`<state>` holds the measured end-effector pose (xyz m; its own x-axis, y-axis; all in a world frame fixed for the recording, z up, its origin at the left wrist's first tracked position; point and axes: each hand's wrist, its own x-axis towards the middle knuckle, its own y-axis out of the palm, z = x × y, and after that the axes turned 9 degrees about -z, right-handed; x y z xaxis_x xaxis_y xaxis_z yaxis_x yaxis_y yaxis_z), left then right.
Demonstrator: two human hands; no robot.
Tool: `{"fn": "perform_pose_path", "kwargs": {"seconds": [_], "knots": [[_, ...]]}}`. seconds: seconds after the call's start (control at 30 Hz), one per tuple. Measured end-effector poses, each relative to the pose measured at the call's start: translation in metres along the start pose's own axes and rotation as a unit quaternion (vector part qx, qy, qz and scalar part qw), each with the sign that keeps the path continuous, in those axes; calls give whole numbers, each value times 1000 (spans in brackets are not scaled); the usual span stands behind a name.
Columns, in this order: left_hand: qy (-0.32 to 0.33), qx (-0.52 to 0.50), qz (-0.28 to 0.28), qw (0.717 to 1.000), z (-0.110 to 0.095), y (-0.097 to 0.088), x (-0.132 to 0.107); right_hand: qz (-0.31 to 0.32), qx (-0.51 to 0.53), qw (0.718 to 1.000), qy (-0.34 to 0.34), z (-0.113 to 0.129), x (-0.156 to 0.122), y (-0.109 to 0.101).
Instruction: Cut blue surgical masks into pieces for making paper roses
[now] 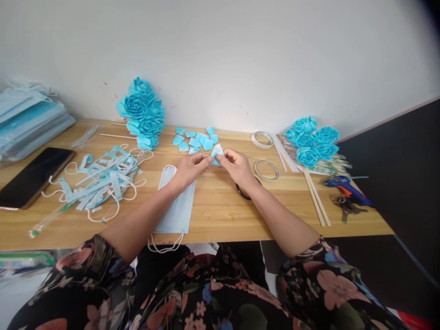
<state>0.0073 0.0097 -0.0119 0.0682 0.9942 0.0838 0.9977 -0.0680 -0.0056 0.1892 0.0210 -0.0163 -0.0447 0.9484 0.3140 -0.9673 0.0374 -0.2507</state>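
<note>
My left hand (193, 169) and my right hand (238, 168) meet above the middle of the table, pinching a small blue and white piece of mask fabric (217, 151) between thumbs and fingers. Just behind them several cut blue fabric pieces (195, 139) lie spread on the wood. A whole light blue face mask (176, 207) rests flat under my left wrist, its ear loops at both ends. Black scissors handles (242, 191) show partly beneath my right wrist; the rest is hidden.
On the left are cut mask strips with loops (103, 176), a phone (34, 176), stacked masks (30, 119) and blue fabric roses (140, 112). To the right stand tape rolls (263, 140), more roses (311, 140), wooden sticks (315, 197), a blue glue gun (349, 189) and keys (347, 208).
</note>
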Motion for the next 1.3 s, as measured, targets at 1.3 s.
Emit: {"fn": "perform_pose_path", "kwargs": {"seconds": [1.3], "knots": [[45, 81, 19, 996, 4, -3, 0, 55, -4, 998, 9, 18, -1, -3]]}}
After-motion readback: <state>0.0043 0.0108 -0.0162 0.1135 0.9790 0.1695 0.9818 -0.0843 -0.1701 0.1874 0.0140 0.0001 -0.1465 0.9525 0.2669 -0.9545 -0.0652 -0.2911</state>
